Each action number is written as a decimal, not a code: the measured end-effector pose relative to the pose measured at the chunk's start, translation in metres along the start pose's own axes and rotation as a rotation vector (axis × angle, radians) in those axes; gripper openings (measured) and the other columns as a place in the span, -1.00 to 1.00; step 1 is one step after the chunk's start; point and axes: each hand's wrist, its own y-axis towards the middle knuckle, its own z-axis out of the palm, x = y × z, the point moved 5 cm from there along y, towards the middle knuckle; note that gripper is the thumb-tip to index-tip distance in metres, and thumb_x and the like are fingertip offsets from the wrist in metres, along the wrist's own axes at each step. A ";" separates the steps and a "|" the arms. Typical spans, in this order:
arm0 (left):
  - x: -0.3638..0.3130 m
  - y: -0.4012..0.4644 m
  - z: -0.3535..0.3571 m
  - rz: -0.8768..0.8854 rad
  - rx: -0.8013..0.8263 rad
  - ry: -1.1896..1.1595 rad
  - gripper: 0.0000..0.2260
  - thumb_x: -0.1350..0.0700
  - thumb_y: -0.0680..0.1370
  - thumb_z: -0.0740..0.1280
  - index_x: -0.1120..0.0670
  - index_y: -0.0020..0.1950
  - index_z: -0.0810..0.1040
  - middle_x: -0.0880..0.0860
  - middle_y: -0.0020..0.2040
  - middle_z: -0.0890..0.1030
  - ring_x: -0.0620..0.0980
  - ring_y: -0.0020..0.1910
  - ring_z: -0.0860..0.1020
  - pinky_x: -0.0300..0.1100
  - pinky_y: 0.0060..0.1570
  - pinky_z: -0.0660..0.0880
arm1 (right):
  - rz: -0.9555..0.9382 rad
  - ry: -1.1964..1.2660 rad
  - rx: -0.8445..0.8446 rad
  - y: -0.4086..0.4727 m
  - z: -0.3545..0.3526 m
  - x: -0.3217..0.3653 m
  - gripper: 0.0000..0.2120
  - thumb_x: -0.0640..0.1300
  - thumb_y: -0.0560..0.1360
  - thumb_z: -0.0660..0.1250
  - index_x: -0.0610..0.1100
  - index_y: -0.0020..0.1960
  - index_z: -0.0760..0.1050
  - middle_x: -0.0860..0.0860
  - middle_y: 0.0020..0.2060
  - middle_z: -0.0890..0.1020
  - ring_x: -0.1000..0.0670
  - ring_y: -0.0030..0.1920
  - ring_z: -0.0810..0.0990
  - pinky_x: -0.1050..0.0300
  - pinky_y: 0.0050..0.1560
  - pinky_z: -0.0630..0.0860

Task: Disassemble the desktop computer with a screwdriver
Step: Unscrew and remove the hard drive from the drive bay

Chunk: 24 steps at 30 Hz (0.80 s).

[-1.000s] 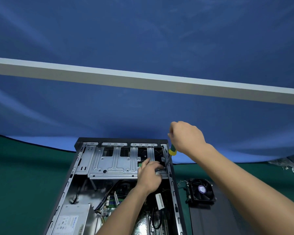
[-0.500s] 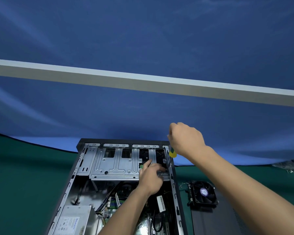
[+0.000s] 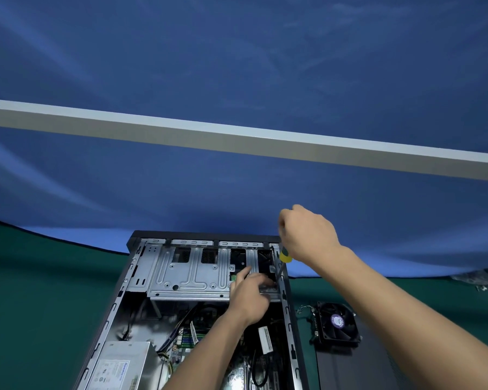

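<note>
An open desktop computer case (image 3: 116, 308) lies on the green table, its side panel off. A silver drive cage (image 3: 186, 274) spans the far end. My right hand (image 3: 307, 235) grips a screwdriver with a yellow and green handle (image 3: 285, 256), held nearly upright, its dark shaft reaching down to the cage's right edge beside the case wall. My left hand (image 3: 250, 298) rests on the right part of the cage, its fingers curled at the screwdriver's tip. What the fingers pinch is hidden.
A removed black cooling fan (image 3: 338, 323) with its wires sits on a dark panel (image 3: 350, 370) right of the case. The silver power supply (image 3: 119, 367) fills the case's near left corner. Blue cloth hangs behind, crossed by a grey bar (image 3: 237, 137).
The view has shifted slightly. My left hand's fingers have moved a little toward the screwdriver tip. My right hand stays on the handle.
</note>
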 end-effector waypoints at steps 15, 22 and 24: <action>0.001 0.001 0.000 -0.007 -0.007 -0.002 -0.65 0.29 0.46 0.24 -0.09 0.12 0.57 -0.22 0.24 0.49 -0.05 0.48 0.03 -0.04 0.38 -0.06 | 0.009 -0.016 -0.027 0.000 -0.004 -0.001 -0.82 -0.11 0.58 0.14 -0.17 0.13 0.32 -0.05 0.05 0.50 -0.14 -0.15 0.46 0.09 -0.27 0.30; -0.003 -0.001 -0.001 0.000 -0.008 0.005 -0.68 0.26 0.48 0.26 -0.06 0.13 0.57 -0.22 0.24 0.49 -0.04 0.48 0.03 -0.10 0.34 -0.03 | 0.038 -0.083 0.092 0.003 -0.004 -0.004 -0.80 -0.08 0.60 0.13 -0.18 0.15 0.31 -0.08 0.04 0.45 -0.14 -0.09 0.46 0.10 -0.25 0.31; -0.003 -0.001 -0.002 0.003 -0.007 0.004 -0.69 0.25 0.48 0.26 -0.06 0.13 0.58 -0.21 0.24 0.50 -0.05 0.48 0.04 -0.10 0.34 -0.03 | 0.042 -0.018 0.078 0.003 -0.003 -0.006 -0.85 -0.20 0.57 0.14 -0.19 0.12 0.31 -0.08 -0.01 0.41 -0.14 -0.16 0.42 0.08 -0.29 0.30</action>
